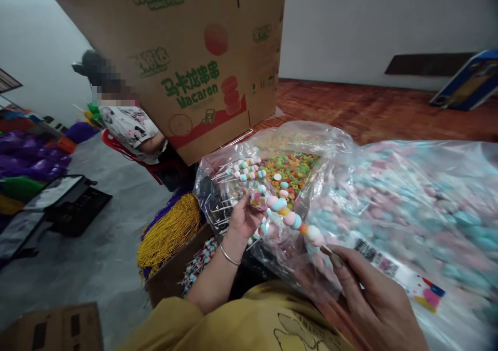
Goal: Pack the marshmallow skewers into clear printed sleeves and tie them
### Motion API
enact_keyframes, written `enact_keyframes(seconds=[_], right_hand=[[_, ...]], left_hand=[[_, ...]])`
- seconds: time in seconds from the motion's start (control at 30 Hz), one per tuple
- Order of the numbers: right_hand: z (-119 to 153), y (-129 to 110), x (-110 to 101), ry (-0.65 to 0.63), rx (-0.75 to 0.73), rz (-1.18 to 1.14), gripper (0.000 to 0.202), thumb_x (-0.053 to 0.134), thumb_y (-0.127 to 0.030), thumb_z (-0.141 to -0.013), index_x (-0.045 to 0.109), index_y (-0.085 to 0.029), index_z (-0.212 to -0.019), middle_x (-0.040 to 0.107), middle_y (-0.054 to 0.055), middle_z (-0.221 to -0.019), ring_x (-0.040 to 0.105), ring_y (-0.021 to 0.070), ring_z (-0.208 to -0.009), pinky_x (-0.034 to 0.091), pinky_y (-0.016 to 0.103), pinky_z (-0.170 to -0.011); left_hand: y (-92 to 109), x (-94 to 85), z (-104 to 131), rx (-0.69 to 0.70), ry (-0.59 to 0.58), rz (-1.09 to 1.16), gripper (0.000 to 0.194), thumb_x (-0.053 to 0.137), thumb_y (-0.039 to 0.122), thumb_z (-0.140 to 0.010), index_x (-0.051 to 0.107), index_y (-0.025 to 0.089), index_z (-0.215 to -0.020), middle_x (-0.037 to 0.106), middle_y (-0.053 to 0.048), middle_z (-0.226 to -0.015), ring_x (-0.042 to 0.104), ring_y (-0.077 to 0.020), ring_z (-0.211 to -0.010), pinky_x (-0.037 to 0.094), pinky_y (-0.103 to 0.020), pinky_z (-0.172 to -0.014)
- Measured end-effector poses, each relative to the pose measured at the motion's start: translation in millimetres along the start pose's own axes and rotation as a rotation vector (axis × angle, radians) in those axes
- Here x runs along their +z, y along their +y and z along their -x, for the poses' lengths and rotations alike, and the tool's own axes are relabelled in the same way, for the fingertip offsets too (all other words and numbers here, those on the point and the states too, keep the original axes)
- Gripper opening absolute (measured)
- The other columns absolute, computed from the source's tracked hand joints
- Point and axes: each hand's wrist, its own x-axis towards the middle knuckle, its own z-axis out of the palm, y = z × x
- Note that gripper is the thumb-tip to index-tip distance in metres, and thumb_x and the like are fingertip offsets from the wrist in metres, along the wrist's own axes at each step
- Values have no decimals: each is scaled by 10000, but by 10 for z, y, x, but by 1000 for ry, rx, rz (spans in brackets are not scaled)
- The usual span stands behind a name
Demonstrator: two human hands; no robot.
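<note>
A skewer of pastel marshmallows and small orange rings (290, 218) slants between my two hands. My right hand (373, 288) pinches the white stick at its lower end, thumb against fingers. My left hand (244, 220), with a bangle on the wrist, is closed around a small printed wrapper (258, 197) at the skewer's upper end. How far the skewer sits inside the wrapper I cannot tell. Just beyond the left hand lie several finished skewers (246, 170) on clear plastic. Under my right hand is a flat printed wrapper strip (385, 266).
Behind my hands sits an open bag of colourful ring cereal (295, 170). A large bag of pink and blue marshmallows (420, 200) fills the right. A tall Macaron carton (210, 44) stands at the back. Gold bead strands (170, 234) hang at left, near a seated person (128, 127).
</note>
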Motion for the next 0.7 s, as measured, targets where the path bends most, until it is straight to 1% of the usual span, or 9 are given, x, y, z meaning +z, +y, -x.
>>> enact_keyframes(seconds=[0.1,0.23,0.3,0.4,0.47,0.57,0.7], right_hand=[[103,48,-22,-11,-5,-6,225,513,-331,-1003,720,-274,-1069,815,-5,-925,775,158,-760,559,173,-617],[196,120,-39,4,-6,-8,259,501,-370,-1010,733,-264,-1060,819,26,-917,784,185,-747,575,198,-578],[261,159,-60,20,-22,26,271,501,-369,-1012,732,-258,-1098,821,45,-962,792,203,-793,594,220,-610],[388,230,-108,14,-51,105,282,524,-339,-1004,708,-246,-1196,805,77,-1088,791,224,-908,614,251,-686],[472,279,-144,13,-75,162,303,542,-322,-993,694,-236,-1240,793,91,-1131,790,229,-914,611,259,-674],[562,328,-191,38,-128,258,302,558,-328,-987,701,-231,-1235,799,90,-1096,789,232,-852,589,272,-625],[623,321,-223,67,-182,348,281,578,-336,-989,696,-219,-1216,804,75,-970,765,222,-753,558,297,-611]], left_hand=[[-85,69,54,-70,-5,12,177,792,246,-846,665,157,-761,707,1,-680,674,-128,-605,548,-243,-592],[-177,116,101,-83,-35,-10,199,816,237,-823,649,158,-750,700,12,-677,679,-128,-606,545,-243,-581],[-218,134,112,-87,-66,-30,204,822,236,-816,644,160,-751,691,18,-670,667,-123,-590,541,-243,-575],[-279,168,119,-67,-134,-42,193,818,209,-816,644,155,-751,670,31,-648,637,-103,-561,538,-233,-586],[-317,193,122,-42,-142,-43,175,811,171,-817,651,148,-750,674,26,-648,635,-93,-566,531,-214,-595],[-370,227,124,-16,-134,-82,169,825,143,-796,663,140,-745,700,9,-668,655,-99,-595,518,-200,-598],[-434,250,115,-4,-180,-138,208,859,172,-761,659,143,-714,693,16,-654,644,-104,-592,522,-223,-639]])
